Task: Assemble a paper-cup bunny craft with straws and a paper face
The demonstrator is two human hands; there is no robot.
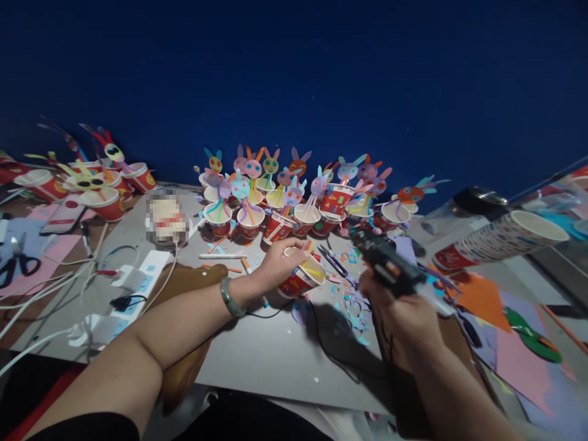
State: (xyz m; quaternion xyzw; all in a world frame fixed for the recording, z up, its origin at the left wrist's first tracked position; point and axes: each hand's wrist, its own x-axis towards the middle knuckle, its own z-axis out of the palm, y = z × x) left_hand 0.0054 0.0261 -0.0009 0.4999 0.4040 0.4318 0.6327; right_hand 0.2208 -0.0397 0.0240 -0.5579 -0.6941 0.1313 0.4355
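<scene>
My left hand (281,263) is closed on a red paper cup (298,283), tilted a little to the right, with a yellow strip (313,267) inside it. A bit of pink and yellow shows by my thumb at the cup's rim. Held up to the right of the cup is a black glue gun (390,260), gripped by my right hand (407,315); its nozzle points up and left, apart from the cup. Beyond my hands stand several paper cups (250,222) with paper rabbit heads. Scissors (334,260) lie between the cup and the glue gun.
Paper scraps (351,306) litter the middle. A stack of paper cups (498,239) leans at the right, near orange paper (482,300). On the left are a power strip (147,282), cables and black-handled scissors (19,266). A blue wall (294,73) rises behind.
</scene>
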